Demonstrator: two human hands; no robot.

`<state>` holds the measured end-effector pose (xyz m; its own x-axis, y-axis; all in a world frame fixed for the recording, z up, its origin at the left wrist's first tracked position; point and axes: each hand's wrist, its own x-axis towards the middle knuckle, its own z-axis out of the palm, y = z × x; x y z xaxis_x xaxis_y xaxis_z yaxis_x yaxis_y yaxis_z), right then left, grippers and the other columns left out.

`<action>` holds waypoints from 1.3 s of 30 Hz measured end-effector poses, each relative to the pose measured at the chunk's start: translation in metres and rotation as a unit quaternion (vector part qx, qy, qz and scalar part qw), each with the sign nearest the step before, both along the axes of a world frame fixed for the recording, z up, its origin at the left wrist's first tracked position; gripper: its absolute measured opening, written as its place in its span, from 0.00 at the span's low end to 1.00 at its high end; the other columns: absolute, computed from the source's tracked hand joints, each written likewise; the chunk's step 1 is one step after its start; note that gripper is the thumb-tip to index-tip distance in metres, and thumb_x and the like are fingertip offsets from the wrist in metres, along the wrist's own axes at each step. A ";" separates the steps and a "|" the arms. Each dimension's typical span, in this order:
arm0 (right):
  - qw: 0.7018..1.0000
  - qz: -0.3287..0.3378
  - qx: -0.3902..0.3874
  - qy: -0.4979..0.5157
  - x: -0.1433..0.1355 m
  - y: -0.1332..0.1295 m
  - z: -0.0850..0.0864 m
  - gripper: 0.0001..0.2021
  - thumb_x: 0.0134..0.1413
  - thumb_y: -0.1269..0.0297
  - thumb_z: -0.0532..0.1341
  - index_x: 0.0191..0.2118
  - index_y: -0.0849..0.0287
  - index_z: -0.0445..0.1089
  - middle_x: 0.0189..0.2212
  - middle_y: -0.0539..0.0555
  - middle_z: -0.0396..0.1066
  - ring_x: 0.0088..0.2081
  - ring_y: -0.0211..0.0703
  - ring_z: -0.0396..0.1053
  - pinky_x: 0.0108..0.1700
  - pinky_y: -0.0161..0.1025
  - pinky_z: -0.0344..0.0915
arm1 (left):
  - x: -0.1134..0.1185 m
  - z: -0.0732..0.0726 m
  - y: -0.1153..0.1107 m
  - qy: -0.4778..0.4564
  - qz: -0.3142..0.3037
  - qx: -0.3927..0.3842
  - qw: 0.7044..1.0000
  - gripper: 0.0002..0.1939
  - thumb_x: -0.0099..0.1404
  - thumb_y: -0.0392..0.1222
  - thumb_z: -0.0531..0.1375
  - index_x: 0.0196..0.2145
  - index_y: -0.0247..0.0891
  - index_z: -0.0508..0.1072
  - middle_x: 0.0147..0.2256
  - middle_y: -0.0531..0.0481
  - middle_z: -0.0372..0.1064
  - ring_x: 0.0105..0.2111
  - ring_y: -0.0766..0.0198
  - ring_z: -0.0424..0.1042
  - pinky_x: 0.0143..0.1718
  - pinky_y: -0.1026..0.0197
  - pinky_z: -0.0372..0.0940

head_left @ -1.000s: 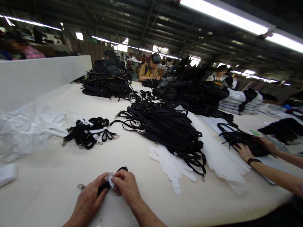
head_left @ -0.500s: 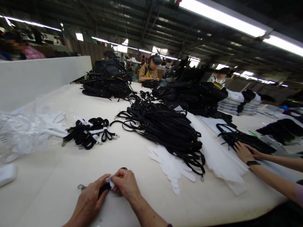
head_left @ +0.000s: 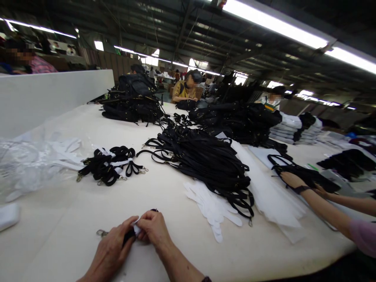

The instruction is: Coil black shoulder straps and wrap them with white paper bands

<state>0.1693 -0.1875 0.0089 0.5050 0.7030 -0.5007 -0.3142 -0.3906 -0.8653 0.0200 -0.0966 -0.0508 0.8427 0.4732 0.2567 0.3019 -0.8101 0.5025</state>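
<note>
Since half a second ago, the co-worker's arm (head_left: 311, 197) at the right edge has stretched further over a black bag (head_left: 305, 176), while the person's own hands have barely shifted. No writing can be read anywhere. At bottom centre, the left hand (head_left: 110, 250) grips a short black strap (head_left: 129, 236) with a metal clip (head_left: 101, 233) at its left end; the right hand (head_left: 154, 229) pinches a small white piece (head_left: 136, 229) against it, low on the white table (head_left: 164, 196).

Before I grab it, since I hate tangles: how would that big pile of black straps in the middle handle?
The pile of black straps is probably floppy: loops sag and trail loose over the table. Likely to snag, as the strands overlap.
</note>
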 end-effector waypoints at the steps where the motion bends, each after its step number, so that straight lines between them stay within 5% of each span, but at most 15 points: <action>1: 1.000 -0.005 0.002 0.002 -0.001 0.001 -0.001 0.05 0.43 0.65 0.62 0.27 0.61 0.70 0.13 0.46 0.68 0.16 0.34 0.64 0.19 0.28 0.56 | 0.000 0.000 0.000 0.001 0.002 -0.005 1.000 0.26 0.67 0.40 0.54 0.62 0.50 0.55 0.52 0.49 0.74 0.47 0.57 0.76 0.47 0.54 0.71; 10: 0.996 -0.021 0.076 0.031 -0.004 -0.004 -0.004 0.08 0.40 0.66 0.63 0.31 0.62 0.71 0.17 0.47 0.71 0.18 0.33 0.66 0.23 0.30 0.61 | 0.001 0.000 0.001 0.022 0.006 -0.053 0.998 0.27 0.69 0.41 0.54 0.63 0.51 0.52 0.54 0.49 0.71 0.48 0.57 0.75 0.48 0.52 0.70; 27: 0.995 -0.059 0.071 0.042 -0.008 0.002 -0.011 0.05 0.41 0.68 0.62 0.29 0.61 0.70 0.15 0.46 0.70 0.16 0.33 0.65 0.18 0.28 0.59 | -0.001 -0.007 0.003 0.003 0.009 -0.010 1.000 0.26 0.67 0.42 0.56 0.61 0.51 0.56 0.48 0.50 0.75 0.45 0.58 0.76 0.44 0.57 0.72; 33: 0.991 -0.053 0.118 0.026 -0.009 0.002 -0.007 0.22 0.41 0.71 0.62 0.48 0.60 0.68 0.18 0.43 0.70 0.17 0.34 0.66 0.18 0.28 0.60 | 0.000 -0.001 0.001 -0.018 0.011 0.001 1.000 0.22 0.68 0.43 0.55 0.59 0.50 0.58 0.49 0.50 0.76 0.42 0.58 0.77 0.43 0.56 0.72; 39: 0.992 -0.031 0.118 -0.026 -0.009 -0.003 -0.001 0.05 0.45 0.68 0.63 0.31 0.60 0.73 0.18 0.46 0.70 0.19 0.34 0.67 0.23 0.29 0.61 | 0.000 0.001 0.001 -0.019 0.025 -0.031 0.999 0.24 0.68 0.47 0.55 0.60 0.52 0.57 0.46 0.53 0.77 0.43 0.57 0.77 0.43 0.56 0.72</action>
<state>0.1608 -0.1901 0.0077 0.5724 0.7638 -0.2982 -0.2833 -0.1570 -0.9461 0.0196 -0.0961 -0.0496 0.8072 0.5310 0.2580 0.3210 -0.7616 0.5630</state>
